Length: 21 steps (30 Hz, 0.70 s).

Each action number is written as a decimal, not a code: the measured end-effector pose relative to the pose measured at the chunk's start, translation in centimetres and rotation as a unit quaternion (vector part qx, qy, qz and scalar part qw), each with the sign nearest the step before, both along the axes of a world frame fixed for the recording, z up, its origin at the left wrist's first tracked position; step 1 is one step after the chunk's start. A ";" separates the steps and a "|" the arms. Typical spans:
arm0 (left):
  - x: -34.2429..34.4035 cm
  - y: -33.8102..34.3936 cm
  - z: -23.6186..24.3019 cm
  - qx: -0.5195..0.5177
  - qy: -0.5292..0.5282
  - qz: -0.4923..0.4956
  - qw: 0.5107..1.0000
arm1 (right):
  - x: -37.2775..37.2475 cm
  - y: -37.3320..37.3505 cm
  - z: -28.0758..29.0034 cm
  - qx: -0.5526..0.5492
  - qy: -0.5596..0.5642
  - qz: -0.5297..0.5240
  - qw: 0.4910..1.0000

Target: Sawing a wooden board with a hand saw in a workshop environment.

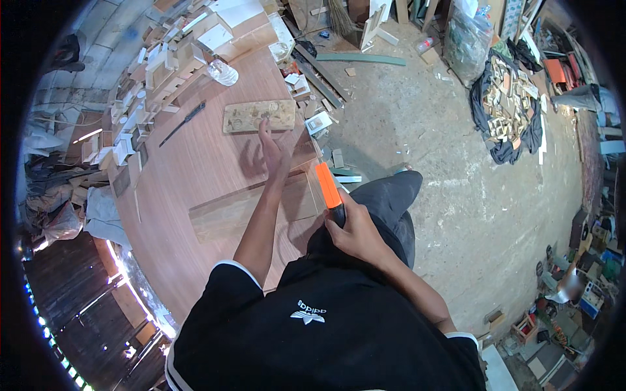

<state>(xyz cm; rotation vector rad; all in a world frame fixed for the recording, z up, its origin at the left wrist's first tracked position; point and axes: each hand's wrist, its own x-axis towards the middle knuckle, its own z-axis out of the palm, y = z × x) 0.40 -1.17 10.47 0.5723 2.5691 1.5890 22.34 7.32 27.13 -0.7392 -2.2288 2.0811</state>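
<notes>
My right hand [355, 228] is closed around the black grip of an orange-and-black-handled tool [328, 187] at the table's right edge. Its working end is seen too nearly edge-on to make out. Fingers stretched and apart, my left hand [274, 153] is empty above the tabletop, casting a shadow to its left. Just beyond its fingertips lies a stained, yellowish wooden block [251, 117]. A flat wooden board [261, 207] rests on the table, partly under my left forearm. Farther left is a long, thin dark tool [182, 124] with a handle.
Piled wooden offcuts and boxes [176, 65] line the brown table's [176, 176] far left, beside a crumpled clear plastic piece [223, 73]. On the concrete floor stand a filled plastic bag [467, 45] and a dark cloth heaped with wood scraps [508, 107]. Clutter [574, 306] fills the right side.
</notes>
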 end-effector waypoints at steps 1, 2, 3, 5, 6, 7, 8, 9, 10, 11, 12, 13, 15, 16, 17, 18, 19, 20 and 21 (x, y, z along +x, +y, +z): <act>-0.2 -0.2 0.0 -0.051 -0.007 0.005 0.999 | 0.0 0.0 0.0 0.001 0.001 0.001 1.000; -0.4 -0.4 0.1 -0.102 -0.015 0.010 0.995 | -0.1 0.0 0.1 0.000 0.007 -0.008 1.000; -0.5 -0.5 -0.1 -0.102 -0.014 0.011 0.995 | -0.1 0.0 0.1 0.000 0.013 -0.017 1.000; -0.7 -0.8 -0.6 0.073 -0.035 -0.036 0.996 | -0.1 0.2 0.4 -0.006 -0.002 -0.011 1.000; -0.8 -1.1 -0.8 0.073 -0.034 -0.036 0.996 | 0.0 0.2 0.5 -0.011 -0.017 -0.005 1.000; -0.8 -1.0 -0.4 0.109 -0.062 -0.049 0.991 | 0.0 0.3 0.4 -0.011 -0.017 -0.006 1.000; -0.8 -0.8 -0.1 0.145 -0.090 -0.062 0.983 | 0.1 0.3 0.2 -0.012 -0.015 -0.010 1.000; -0.7 -0.4 0.2 0.146 -0.090 -0.063 0.983 | 0.2 0.4 0.1 -0.013 -0.012 -0.013 1.000; -0.6 -0.2 0.6 0.161 -0.124 -0.046 0.978 | 0.3 0.3 0.0 -0.013 -0.012 -0.014 1.000; -0.5 0.0 1.0 0.175 -0.158 -0.029 0.971 | 0.3 0.3 -0.1 -0.016 -0.017 -0.013 1.000; -0.6 0.0 0.8 0.175 -0.158 -0.030 0.971 | 0.3 0.3 -0.2 -0.020 -0.021 -0.012 1.000; -1.0 -0.5 0.2 0.144 -0.139 -0.040 0.979 | 0.3 0.2 -0.1 -0.021 -0.020 -0.010 1.000; -1.8 -1.2 -1.8 0.112 -0.118 -0.049 0.985 | 0.1 0.0 0.0 -0.015 -0.007 -0.006 1.000; -1.8 -0.9 -2.3 0.059 0.020 -0.043 0.997 | 0.2 0.0 -0.1 -0.014 -0.008 -0.007 1.000; -1.9 -0.8 -2.7 0.006 0.158 -0.037 0.987 | 0.2 -0.1 -0.3 0.003 0.009 -0.008 1.000; -1.7 -0.9 -3.1 0.006 0.158 -0.037 0.987 | 0.2 -0.1 -0.4 0.020 0.025 -0.008 0.999; -0.5 0.3 -1.5 -0.037 0.023 -0.033 0.999 | 0.3 0.3 -0.8 0.023 0.019 -0.016 0.999; 0.1 0.4 -0.3 -0.084 -0.107 -0.020 0.991 | 0.3 0.2 -0.6 0.020 0.020 -0.018 0.999; 0.0 0.4 -1.3 -0.084 -0.107 -0.021 0.990 | 0.3 0.2 -0.5 0.016 0.020 -0.021 0.999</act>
